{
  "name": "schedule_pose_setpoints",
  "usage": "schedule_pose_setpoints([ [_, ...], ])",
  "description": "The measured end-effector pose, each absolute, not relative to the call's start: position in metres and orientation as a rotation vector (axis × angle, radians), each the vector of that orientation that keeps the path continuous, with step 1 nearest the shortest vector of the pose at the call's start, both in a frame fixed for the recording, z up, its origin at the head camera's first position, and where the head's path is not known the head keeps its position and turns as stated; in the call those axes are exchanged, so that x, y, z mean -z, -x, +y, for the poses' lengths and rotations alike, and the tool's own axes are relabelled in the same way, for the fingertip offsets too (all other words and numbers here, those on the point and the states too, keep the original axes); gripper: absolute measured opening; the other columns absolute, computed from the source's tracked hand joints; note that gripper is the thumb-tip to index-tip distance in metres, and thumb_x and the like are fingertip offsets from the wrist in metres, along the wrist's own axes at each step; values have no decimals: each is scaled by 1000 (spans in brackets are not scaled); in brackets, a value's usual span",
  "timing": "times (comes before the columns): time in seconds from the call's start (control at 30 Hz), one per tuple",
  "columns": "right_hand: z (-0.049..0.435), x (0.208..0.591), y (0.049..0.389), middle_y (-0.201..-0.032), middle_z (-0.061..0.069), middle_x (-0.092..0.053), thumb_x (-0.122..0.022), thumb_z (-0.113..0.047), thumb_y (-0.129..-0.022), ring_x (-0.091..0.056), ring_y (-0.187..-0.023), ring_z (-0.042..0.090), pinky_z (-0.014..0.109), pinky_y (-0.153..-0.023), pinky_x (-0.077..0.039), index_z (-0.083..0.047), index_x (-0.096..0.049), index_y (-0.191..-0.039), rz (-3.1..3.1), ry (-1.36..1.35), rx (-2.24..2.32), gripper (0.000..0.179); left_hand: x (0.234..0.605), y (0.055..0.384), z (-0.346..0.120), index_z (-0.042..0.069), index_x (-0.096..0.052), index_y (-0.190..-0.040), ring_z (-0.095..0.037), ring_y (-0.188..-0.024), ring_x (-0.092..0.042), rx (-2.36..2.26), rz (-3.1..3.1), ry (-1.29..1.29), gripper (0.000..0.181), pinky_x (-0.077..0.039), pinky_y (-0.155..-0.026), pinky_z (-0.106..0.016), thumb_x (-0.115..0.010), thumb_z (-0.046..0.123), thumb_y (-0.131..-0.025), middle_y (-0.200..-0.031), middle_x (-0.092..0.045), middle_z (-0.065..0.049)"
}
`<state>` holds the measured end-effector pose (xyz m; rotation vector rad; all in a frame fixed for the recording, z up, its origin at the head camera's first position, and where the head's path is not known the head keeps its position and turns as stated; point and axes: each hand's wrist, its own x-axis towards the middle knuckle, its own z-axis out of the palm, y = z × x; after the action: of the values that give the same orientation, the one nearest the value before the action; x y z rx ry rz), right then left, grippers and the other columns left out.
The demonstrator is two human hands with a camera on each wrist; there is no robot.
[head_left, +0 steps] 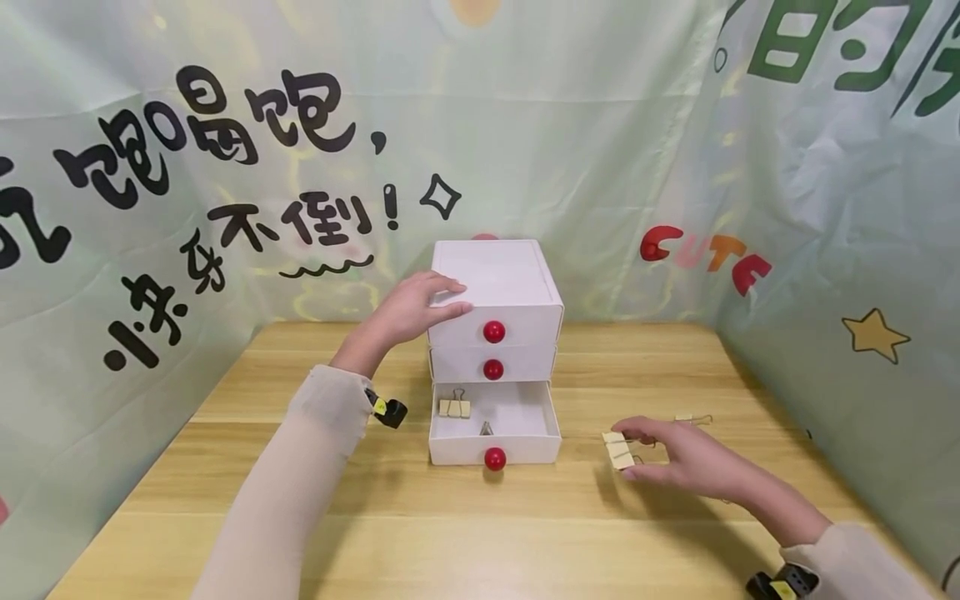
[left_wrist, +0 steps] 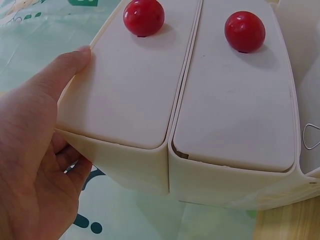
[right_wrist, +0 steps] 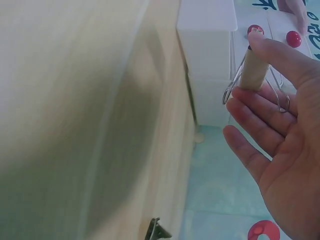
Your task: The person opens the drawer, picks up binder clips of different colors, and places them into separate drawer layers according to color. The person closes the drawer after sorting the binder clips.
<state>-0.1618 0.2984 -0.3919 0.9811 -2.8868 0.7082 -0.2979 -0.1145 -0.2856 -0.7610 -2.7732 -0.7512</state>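
Note:
A white three-drawer cabinet (head_left: 495, 271) with red knobs stands on the table. Its bottom drawer (head_left: 532, 450) is pulled out, the upper two closed. Inside that drawer a cream binder clip (head_left: 454, 408) lies at the back left, and another small clip (head_left: 486, 428) shows partly behind the front wall. My left hand (head_left: 416, 308) rests on the cabinet's top left, thumb at the front edge. Right of the drawer, my right hand (head_left: 697, 458) pinches a cream binder clip (right_wrist: 254, 70) between thumb and fingers, above the table. Its wire handles stick out on both sides.
Another cream clip (head_left: 684, 417) lies on the wooden table (head_left: 360, 533) behind my right hand, partly covered by it. A dark clip (right_wrist: 157, 230) shows at the bottom of the right wrist view. Printed cloth (head_left: 585, 150) hangs behind and along both sides.

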Motion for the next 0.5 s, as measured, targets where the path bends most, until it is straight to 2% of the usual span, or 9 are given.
schedule_pose_setpoints([
  [0.27, 284, 385, 170, -117, 1, -67, -70, -48, -87, -65, -103, 23, 47, -84, -53, -15, -60, -130, -2832, -954, -718, 55, 286, 297, -115, 15, -60, -134, -28, -135, -39, 762, -2766, 765, 57, -31, -111, -50, -59, 54, -92, -139, -53, -7],
  [0.5, 275, 374, 174, -114, 2, -69, -74, -44, -86, -67, -100, 22, 46, -80, -54, -14, -63, -126, -2735, -951, -684, 51, 288, 298, -114, 16, -60, -134, -27, -135, -39, 757, -2769, 758, 56, -32, -110, -50, -59, 55, -92, -140, -53, -6],
])
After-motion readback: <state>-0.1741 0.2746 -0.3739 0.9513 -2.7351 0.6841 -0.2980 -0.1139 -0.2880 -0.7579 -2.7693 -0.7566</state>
